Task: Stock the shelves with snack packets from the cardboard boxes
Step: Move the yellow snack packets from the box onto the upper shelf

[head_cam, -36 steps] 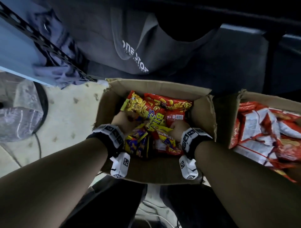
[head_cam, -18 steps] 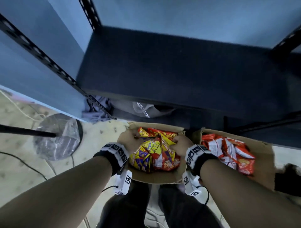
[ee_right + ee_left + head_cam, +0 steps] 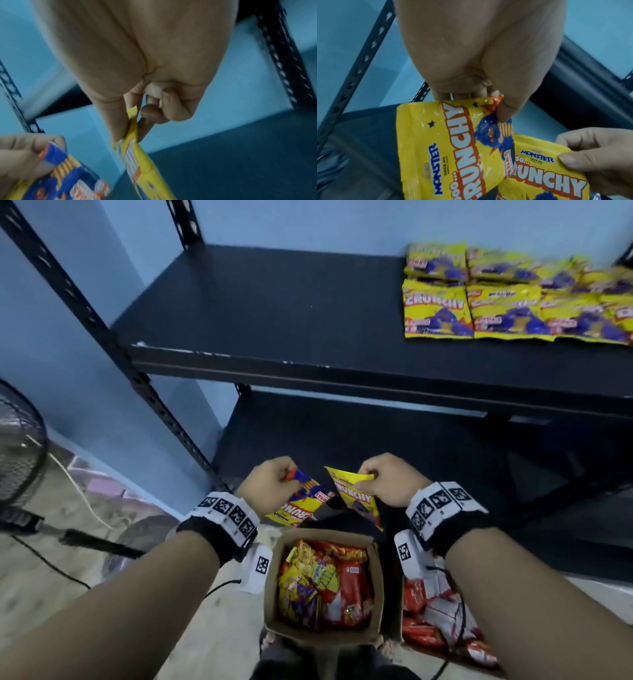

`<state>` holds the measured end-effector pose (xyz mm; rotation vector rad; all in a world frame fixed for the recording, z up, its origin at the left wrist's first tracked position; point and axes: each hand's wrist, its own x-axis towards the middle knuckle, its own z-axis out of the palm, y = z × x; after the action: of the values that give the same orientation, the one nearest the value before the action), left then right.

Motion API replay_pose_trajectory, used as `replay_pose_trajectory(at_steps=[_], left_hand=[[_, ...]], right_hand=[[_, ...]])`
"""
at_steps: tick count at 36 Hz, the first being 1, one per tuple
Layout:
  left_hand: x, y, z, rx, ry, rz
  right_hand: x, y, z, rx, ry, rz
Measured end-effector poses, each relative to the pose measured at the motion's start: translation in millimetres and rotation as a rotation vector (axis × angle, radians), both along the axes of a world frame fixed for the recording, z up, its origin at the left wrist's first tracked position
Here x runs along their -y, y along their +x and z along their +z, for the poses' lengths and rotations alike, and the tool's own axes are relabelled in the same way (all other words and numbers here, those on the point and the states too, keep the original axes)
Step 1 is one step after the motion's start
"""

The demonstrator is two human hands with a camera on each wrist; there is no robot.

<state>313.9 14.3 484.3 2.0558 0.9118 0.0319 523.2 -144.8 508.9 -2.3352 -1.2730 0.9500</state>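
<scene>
Blue-walled stockroom: my left hand (image 3: 270,489) and right hand (image 3: 385,479) each pinch a yellow packet (image 3: 358,499) by its top, dangling; shelf (image 3: 274,313) lies ahead, above both.

A: What is sitting at nine o'clock in the head view?

B: A black wire fan grille (image 3: 20,446) is showing at the frame edge. Just below it, a dark bar (image 3: 99,542) is stretching low over the pale floor (image 3: 51,604).

A: Is anything trailing on that floor?

B: A white cord (image 3: 79,491) is curving down beside the grille, and a thin black cable (image 3: 44,559) is running at eight o'clock. A blue wall (image 3: 68,371) is filling ten o'clock.
</scene>
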Motion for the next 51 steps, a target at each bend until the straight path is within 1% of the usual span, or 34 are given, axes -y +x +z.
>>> replay_pose_trajectory(at_steps=[4, 12, 15, 19, 26, 32, 35, 38, 39, 41, 43, 45, 48, 51], left_hand=[[-0.7, 5.2, 57.0, 0.065, 0.046, -0.049], [-16.6, 16.7, 137.1, 0.277, 0.031, -0.059], [-28.9, 24.2, 161.4, 0.362, 0.045, -0.042], [-48.8, 34.8, 188.9, 0.435, 0.055, -0.031], [-85.8, 53.0, 228.0, 0.409, 0.14, -0.043], [-114.2, 69.1, 243.6, 0.407, 0.135, -0.005], [-128.2, 76.6, 244.0, 0.4, 0.119, 0.041], [-140.7, 80.4, 240.2, 0.358, 0.125, 0.065], [-144.4, 81.7, 238.0, 0.338, 0.146, 0.068], [-149.2, 83.3, 234.4, 0.272, 0.243, 0.065], [-153.3, 83.6, 230.3, 0.204, 0.356, 0.072], [-157.6, 83.0, 225.9, 0.143, 0.416, 0.076], [-160.2, 81.0, 223.5, 0.009, 0.507, 0.036], [-164.8, 80.7, 221.6, -0.052, 0.522, 0.009]], right_hand=[[-6.4, 4.7, 55.7, 0.05, 0.122, 0.011], [-11.9, 11.7, 144.9, 0.072, 0.344, 0.03], [-15.3, 16.0, 166.5, 0.12, 0.423, 0.016], [-23.7, 23.0, 187.9, 0.144, 0.487, 0.019], [-50.9, 34.9, 215.2, 0.178, 0.564, -0.014], [-77.7, 50.0, 222.5, 0.188, 0.575, -0.086], [-92.3, 57.5, 222.5, 0.22, 0.56, -0.125], [-104.5, 61.0, 219.9, 0.253, 0.536, -0.18], [-107.8, 60.9, 218.5, 0.271, 0.533, -0.206], [-112.8, 59.6, 215.1, 0.31, 0.52, -0.256], [-116.1, 59.0, 211.0, 0.303, 0.492, -0.303], [-118.4, 58.5, 206.2, 0.268, 0.447, -0.333], [-117.9, 55.6, 200.1, 0.24, 0.38, -0.324], [-118.0, 50.2, 195.3, 0.215, 0.342, -0.299]])
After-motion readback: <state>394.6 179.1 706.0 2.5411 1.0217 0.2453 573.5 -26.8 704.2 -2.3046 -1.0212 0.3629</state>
